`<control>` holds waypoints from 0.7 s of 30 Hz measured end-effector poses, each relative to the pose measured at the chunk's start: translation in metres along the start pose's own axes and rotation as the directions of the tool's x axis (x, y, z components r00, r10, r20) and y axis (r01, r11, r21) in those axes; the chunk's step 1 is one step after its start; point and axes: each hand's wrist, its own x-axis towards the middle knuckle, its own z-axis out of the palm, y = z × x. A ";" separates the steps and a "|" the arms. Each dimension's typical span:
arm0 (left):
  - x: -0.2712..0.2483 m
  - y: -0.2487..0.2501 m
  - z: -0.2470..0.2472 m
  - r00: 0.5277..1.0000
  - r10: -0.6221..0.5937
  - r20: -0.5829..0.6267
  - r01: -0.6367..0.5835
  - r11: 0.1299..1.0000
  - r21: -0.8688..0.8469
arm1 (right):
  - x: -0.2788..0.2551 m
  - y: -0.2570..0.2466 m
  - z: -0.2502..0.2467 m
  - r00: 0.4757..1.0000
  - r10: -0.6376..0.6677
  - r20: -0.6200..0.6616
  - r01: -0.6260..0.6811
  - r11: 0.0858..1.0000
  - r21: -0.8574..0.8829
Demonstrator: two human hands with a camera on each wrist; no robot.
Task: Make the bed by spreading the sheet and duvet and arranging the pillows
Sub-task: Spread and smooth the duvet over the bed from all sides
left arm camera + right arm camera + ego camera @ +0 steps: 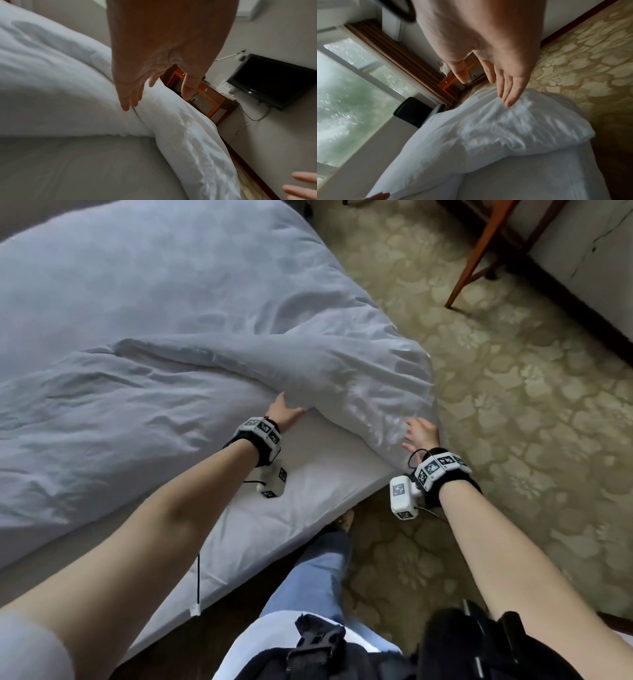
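**Duvet corner still folded back, pillows unseen**

The left hand (286,413) and right hand (420,433), fingers straight, holding nothing, touch the duvet (191,344) bunched at the bed's near corner. The sheet (308,491) lies spread, exposed; the duvet probably needs pulling down.

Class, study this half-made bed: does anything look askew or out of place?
Yes. The duvet lies crooked and rumpled: its near corner is folded back on itself and hangs past the mattress corner, leaving a strip of white sheet bare. The left hand and right hand reach for that fold, fingers straight.
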 end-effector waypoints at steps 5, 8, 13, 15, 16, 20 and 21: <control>0.066 0.029 0.051 0.971 -0.230 0.060 0.238 0.950 -0.203 | 0.071 -0.026 -0.007 0.995 0.092 0.032 -0.088 0.989 -0.115; 0.111 0.023 0.078 0.938 -0.336 0.080 0.344 0.893 -0.289 | 0.105 -0.035 -0.009 0.989 0.138 0.047 -0.130 0.979 -0.155; 0.167 0.000 0.119 0.860 -0.498 0.110 0.499 0.780 -0.378 | 0.150 -0.035 -0.013 0.972 0.214 0.093 -0.192 0.959 -0.207; 0.168 0.009 0.134 0.842 -0.506 0.187 0.536 0.745 -0.397 | 0.168 -0.036 -0.018 0.967 0.232 0.109 -0.203 0.952 -0.227; 0.169 0.015 0.145 0.838 -0.495 0.229 0.544 0.730 -0.413 | 0.177 -0.040 -0.023 0.965 0.236 0.115 -0.203 0.949 -0.243; 0.127 0.089 0.164 0.853 -0.413 0.320 0.521 0.723 -0.454 | 0.210 -0.057 -0.044 0.959 0.227 0.168 -0.175 0.945 -0.276; 0.116 0.106 0.170 0.862 -0.386 0.329 0.502 0.740 -0.447 | 0.219 -0.060 -0.050 0.958 0.223 0.182 -0.167 0.945 -0.281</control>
